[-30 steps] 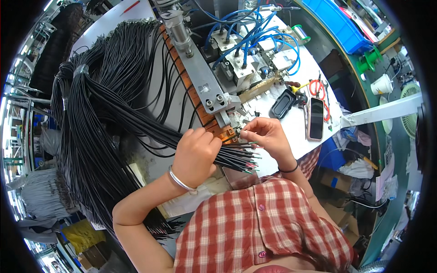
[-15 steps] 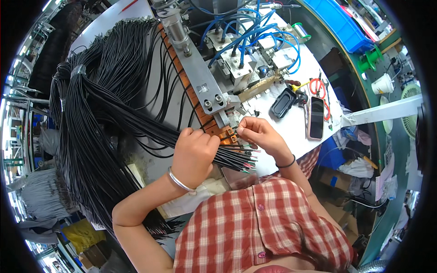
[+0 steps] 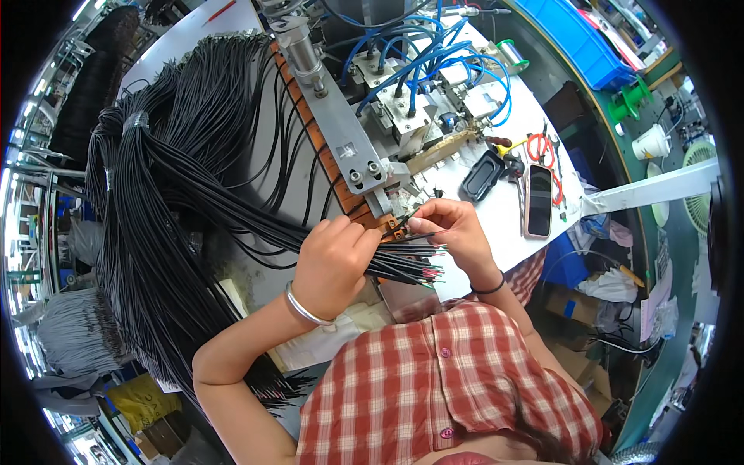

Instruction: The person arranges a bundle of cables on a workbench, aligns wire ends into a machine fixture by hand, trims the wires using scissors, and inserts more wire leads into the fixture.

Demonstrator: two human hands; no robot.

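Observation:
My left hand is wrapped round a thick bundle of black cables, just short of their stripped ends. Red, green and white inner wires stick out of those ends, to the right of my fist. My right hand has thumb and forefinger pinched on the tip of one black cable, which runs over from the left hand. Both hands are beside the orange-brown slotted rail, near its lower end under the machine's grey metal arm. The pinched tip itself is partly hidden by my fingers.
Beyond the hands stands a pneumatic machine with blue air hoses. To the right lie a black tray, a phone and red-handled scissors. More black cables hang over the table's left side.
My right hand has shifted slightly right and turned, with its fingers still pinched. My left hand has stayed on the bundle, and the cable ends have moved a little.

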